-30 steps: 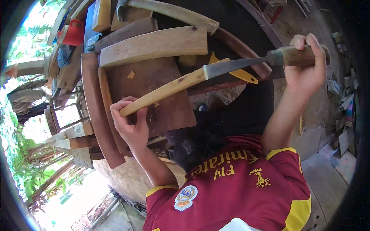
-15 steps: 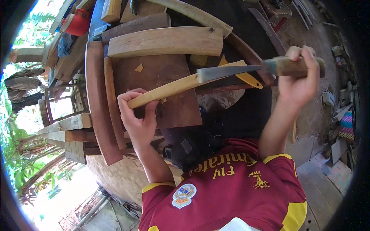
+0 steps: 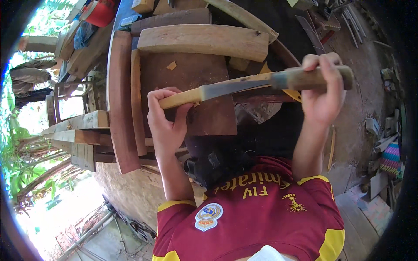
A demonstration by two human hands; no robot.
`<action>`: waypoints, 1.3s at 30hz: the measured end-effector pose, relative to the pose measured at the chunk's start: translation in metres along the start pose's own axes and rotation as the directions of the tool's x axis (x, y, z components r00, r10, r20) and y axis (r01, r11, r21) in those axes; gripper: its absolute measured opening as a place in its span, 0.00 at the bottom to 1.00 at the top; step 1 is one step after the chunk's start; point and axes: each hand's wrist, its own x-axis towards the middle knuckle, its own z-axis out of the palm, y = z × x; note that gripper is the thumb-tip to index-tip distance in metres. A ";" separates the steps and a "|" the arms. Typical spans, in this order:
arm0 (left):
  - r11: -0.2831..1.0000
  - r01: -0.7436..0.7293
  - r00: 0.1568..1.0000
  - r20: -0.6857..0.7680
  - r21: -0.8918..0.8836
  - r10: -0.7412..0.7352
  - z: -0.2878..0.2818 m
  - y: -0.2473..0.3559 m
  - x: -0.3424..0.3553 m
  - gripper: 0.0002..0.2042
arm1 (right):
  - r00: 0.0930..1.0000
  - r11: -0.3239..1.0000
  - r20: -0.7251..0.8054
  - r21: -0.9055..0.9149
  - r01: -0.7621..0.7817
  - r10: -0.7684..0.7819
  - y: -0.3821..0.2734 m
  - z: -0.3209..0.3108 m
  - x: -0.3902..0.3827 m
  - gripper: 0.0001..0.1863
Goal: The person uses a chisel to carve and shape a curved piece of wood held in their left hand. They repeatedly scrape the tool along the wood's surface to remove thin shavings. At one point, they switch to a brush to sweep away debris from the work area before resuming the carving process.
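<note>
My left hand (image 3: 167,122) is closed on the near-left end of a narrow pale yellow wooden piece (image 3: 183,98), held over a brown board (image 3: 213,117) scattered with shavings. My right hand (image 3: 322,91) grips the round wooden handle (image 3: 311,79) of a tool with a long flat grey blade (image 3: 230,87). The blade lies along the top of the yellow piece, which mostly hides behind it. A yellow plastic object (image 3: 295,95) with a hole shows beneath the right end. A pale curved plank (image 3: 202,41) lies just beyond the board.
Reddish planks (image 3: 122,100) run down the board's left side, with stacked offcuts (image 3: 76,130) farther left. A red container (image 3: 98,13) and a blue bag (image 3: 82,37) sit at the upper left. A woven multicoloured item (image 3: 389,158) and debris lie on the floor at right.
My right hand has moved leftward with the tool, so the blade now reaches much farther along the yellow piece. My left hand has shifted right and up in the picture, along with the shifting view.
</note>
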 end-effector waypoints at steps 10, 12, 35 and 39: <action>0.998 0.039 0.999 -0.007 -0.056 -0.040 0.003 0.000 0.001 0.15 | 0.995 0.994 -0.038 0.071 -0.085 0.088 -0.009 -0.012 0.008 0.06; 0.999 0.007 1.000 -0.017 -0.038 -0.008 0.005 -0.004 0.000 0.15 | 0.994 0.995 -0.057 0.034 -0.094 0.096 -0.003 0.006 -0.001 0.06; 0.978 -0.185 0.982 -0.004 0.096 0.187 -0.001 -0.015 -0.001 0.20 | 0.958 0.971 0.285 -0.223 0.087 -0.020 -0.004 -0.095 0.032 0.19; 0.974 -0.193 0.981 0.008 0.121 0.194 -0.002 -0.013 0.002 0.19 | 0.971 0.978 0.234 -0.210 -0.006 0.057 0.020 -0.050 0.002 0.21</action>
